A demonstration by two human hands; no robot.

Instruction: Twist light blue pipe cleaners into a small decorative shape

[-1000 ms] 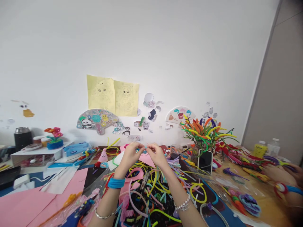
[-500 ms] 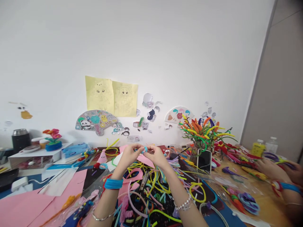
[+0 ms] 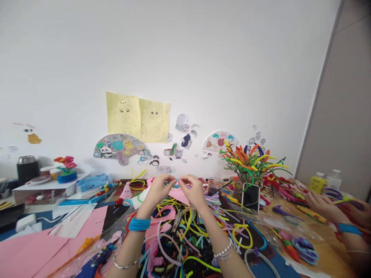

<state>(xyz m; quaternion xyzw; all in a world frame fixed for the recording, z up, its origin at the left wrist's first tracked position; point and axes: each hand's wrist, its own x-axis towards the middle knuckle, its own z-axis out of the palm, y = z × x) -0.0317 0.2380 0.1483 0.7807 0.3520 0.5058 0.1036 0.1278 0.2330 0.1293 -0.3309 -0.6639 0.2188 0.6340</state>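
My left hand [image 3: 158, 190] and my right hand [image 3: 193, 190] are raised together above the table, fingertips pinched on a small light-blue pipe-cleaner piece [image 3: 176, 181] held between them. A blue band [image 3: 139, 224] and a thin bangle sit on my left wrist; a beaded bracelet [image 3: 223, 251] is on my right wrist. Below both hands lies a heap of coloured pipe cleaners [image 3: 188, 235] in yellow, pink, green and blue.
A vase of pipe-cleaner flowers [image 3: 252, 162] stands at the right with a phone [image 3: 251, 197] leaning on it. Another person's hands [image 3: 321, 204] work at the far right, near bottles [image 3: 317, 181]. Pink paper sheets [image 3: 34, 247] lie at left; a white shelf [image 3: 43, 189] holds a small flower craft.
My hands stay pinched on the blue piece with only small finger shifts. The other person's hands at the right have moved slightly left over the table.
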